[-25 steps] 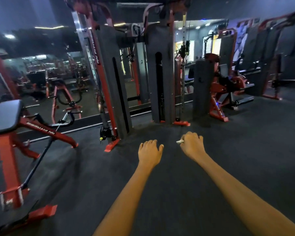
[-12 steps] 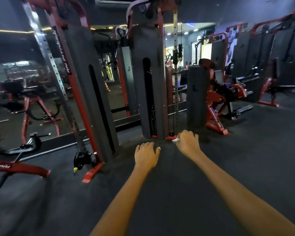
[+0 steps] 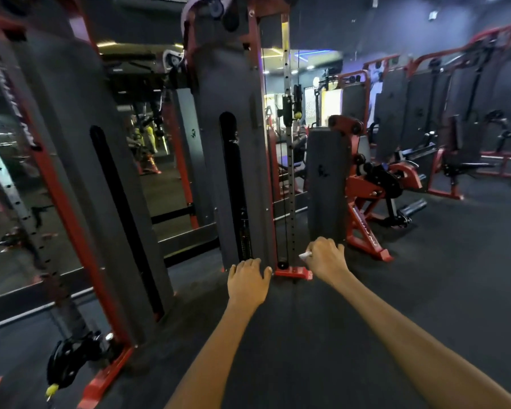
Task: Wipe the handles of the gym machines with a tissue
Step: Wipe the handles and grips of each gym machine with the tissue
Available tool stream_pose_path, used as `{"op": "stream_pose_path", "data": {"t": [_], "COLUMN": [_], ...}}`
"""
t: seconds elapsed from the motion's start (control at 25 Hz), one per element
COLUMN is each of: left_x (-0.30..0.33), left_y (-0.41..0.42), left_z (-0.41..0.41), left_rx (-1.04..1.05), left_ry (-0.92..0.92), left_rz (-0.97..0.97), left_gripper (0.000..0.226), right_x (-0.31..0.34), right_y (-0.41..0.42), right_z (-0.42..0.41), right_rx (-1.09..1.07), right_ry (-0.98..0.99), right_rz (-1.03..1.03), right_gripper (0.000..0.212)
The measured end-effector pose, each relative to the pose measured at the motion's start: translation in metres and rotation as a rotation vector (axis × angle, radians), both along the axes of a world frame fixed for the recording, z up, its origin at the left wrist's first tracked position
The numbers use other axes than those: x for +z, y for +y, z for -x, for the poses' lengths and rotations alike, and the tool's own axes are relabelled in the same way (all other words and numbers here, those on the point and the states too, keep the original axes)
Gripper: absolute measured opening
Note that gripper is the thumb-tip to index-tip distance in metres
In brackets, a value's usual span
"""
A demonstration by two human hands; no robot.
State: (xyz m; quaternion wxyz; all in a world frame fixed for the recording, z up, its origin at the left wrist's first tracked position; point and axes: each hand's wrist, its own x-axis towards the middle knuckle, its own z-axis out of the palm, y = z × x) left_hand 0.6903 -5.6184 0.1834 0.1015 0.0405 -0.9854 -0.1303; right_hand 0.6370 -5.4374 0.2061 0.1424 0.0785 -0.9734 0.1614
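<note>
A: Rubber floor, dark and bare, fills the head view; both arms reach forward over it toward the cable machine.

B: What are the hands doing?

A: The right hand is curled into a loose fist, pinching a small white tissue that pokes out on the thumb side. The left hand holds nothing, its fingers bent loosely downward. Neither touches any equipment.

B: And the handles?

A: A black pulley carriage sits high on the drilled upright, well above the hands. Another black attachment with a yellow tip hangs low at the left post. Whether either carries a proper grip, I cannot tell; the picture is blurred.

B: What might go wrong?

A: Only a scrap of tissue shows, so it could tear or slip out on a textured grip. With everything smeared by motion, the reach may land on the cable or post instead of a handle. A leg machine stands to the right.
</note>
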Motion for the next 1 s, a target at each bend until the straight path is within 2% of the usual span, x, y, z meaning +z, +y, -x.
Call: {"op": "stream_pose_path", "data": {"t": [0.32,0.48,0.68,1.0], "left_x": [0.009,-0.004,-0.014,0.034], "left_y": [-0.004,0.004,0.020,0.060], "left_z": [0.252,0.374,0.508,0.733], "left_rx": [-0.096,-0.099,-0.075,-0.070], "left_ry": [0.013,0.047,0.055,0.288], "left_rz": [0.017,-0.002,-0.027,-0.120], "left_gripper": [0.046,0.047,0.049,0.056], "right_x": [0.000,-0.009,0.001,0.007], "right_y": [0.004,0.018,0.044,0.074], "right_z": [0.238,0.357,0.495,0.690], "right_rx": [-0.098,-0.078,-0.070,-0.015], "right_ry": [-0.009,-0.031,-0.018,-0.014], "right_rz": [0.023,0.035,0.065,0.095], "right_gripper": [0.024,0.020,0.026,0.023]}}
